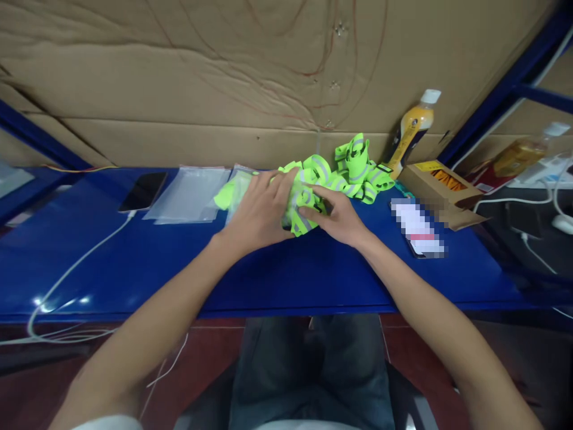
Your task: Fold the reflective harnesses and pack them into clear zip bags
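Observation:
A bundle of neon-green reflective strap [305, 209] with grey stripes lies between my two hands on the blue table. My left hand [264, 206] is curved over the bundle's left side, its thumb low and partly hidden. From the right, my right hand [338, 214] grips the same bundle between thumb and fingers. Under and beside my left hand is a clear plastic bag [238, 184], with more green material [225, 194] showing at its left. Another heap of reflective straps [358, 167] with black buckles sits behind my right hand.
Flat clear bags [190, 194] and a dark phone [143, 191] on a white cable lie leftward. To the right are a lit phone [418, 230], an open cardboard box [441, 185] and a yellow bottle [412, 131]. A cardboard wall [201, 95] stands behind the table [295, 280].

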`<action>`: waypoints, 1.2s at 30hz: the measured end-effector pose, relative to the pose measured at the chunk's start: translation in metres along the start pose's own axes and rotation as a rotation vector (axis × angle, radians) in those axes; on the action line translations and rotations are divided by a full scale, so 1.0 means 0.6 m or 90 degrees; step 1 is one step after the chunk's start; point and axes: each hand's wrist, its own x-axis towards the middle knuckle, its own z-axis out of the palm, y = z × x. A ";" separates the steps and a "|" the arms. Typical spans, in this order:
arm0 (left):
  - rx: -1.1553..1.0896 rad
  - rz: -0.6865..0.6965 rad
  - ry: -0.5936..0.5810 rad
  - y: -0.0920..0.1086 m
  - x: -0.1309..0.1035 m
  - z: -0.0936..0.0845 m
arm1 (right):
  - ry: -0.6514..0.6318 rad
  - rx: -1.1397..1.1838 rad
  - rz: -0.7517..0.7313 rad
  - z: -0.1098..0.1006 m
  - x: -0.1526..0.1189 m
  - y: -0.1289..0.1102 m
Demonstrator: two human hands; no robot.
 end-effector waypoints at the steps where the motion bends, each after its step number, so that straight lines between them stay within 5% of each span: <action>1: 0.010 -0.012 -0.023 -0.004 0.000 -0.005 | 0.002 0.027 -0.004 0.000 0.002 0.004; 8: -0.046 0.046 -0.042 -0.028 -0.013 0.006 | -0.077 -0.118 -0.075 0.005 -0.005 -0.015; 12: -0.087 0.121 -0.032 -0.027 -0.018 0.026 | -0.059 -0.205 0.013 0.009 -0.013 -0.025; 18: -0.094 0.146 -0.002 -0.015 -0.017 0.038 | 0.020 -0.006 0.099 0.023 -0.012 -0.012; 24: -0.114 0.017 0.034 -0.020 -0.010 0.017 | 0.009 0.069 0.047 0.032 -0.016 -0.017; 27: -0.115 -0.001 0.027 -0.020 -0.009 0.011 | 0.074 0.057 0.028 0.041 -0.018 -0.020; 32: -0.076 0.023 0.035 -0.018 -0.012 0.014 | 0.184 0.109 0.084 0.056 -0.012 -0.011; 36: -0.002 0.118 0.033 -0.009 -0.013 0.013 | 0.129 0.172 0.195 0.049 -0.004 0.000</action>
